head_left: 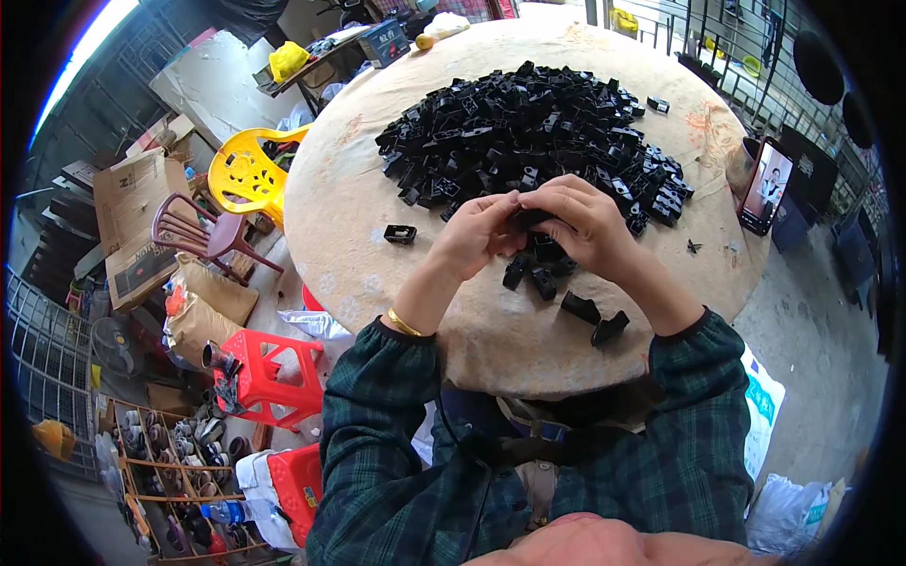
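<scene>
A white strip of light glares at upper left. Soft, fairly bright light glints on black plastic pieces; fisheye distortion bows the wire grille at lower left.

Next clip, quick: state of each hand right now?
Left hand: closed, holding a small black part together with the other hand.
Right hand: closed on that same part.

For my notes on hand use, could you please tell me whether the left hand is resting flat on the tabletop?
No, the left hand is curled and, with the right hand, holds a black piece.
</scene>
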`<state>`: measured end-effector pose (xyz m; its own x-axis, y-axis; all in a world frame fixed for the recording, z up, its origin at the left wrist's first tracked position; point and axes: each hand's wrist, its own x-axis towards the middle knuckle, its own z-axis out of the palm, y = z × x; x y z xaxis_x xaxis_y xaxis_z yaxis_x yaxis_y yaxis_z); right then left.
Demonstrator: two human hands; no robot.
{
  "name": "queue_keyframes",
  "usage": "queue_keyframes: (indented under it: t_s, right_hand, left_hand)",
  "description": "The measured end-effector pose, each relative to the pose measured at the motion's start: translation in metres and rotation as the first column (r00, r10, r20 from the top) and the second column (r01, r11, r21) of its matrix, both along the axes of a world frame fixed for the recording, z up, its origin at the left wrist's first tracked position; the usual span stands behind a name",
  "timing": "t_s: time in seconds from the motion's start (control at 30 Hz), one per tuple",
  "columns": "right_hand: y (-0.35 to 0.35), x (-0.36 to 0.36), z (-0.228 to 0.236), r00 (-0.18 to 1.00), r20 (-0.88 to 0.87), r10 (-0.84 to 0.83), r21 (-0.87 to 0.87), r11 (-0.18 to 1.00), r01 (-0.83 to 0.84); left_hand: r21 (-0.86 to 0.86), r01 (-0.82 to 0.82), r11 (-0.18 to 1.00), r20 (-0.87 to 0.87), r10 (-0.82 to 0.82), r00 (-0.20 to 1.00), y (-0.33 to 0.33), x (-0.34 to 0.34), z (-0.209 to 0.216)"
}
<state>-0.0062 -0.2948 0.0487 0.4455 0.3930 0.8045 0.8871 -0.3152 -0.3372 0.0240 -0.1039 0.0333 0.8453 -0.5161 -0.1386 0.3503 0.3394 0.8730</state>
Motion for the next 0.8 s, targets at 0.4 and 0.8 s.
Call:
queue_keyframes:
  t_s: [0.4, 0.8]
  right_hand:
    - [0.005, -0.006, 0.001, 0.998, 0.048, 0.030, -0.080, 0.996, -0.027]
    - [0.004, -0.003, -0.002, 0.997, 0.078, 0.009, -0.121, 0.993, 0.001]
  left_hand:
    - [0.129, 0.182, 0.975, 0.026, -0.187, 0.982, 0.008, -0.004, 0.007]
    - [0.183, 0.202, 0.962, 0.060, -0.216, 0.975, 0.008, -0.003, 0.008]
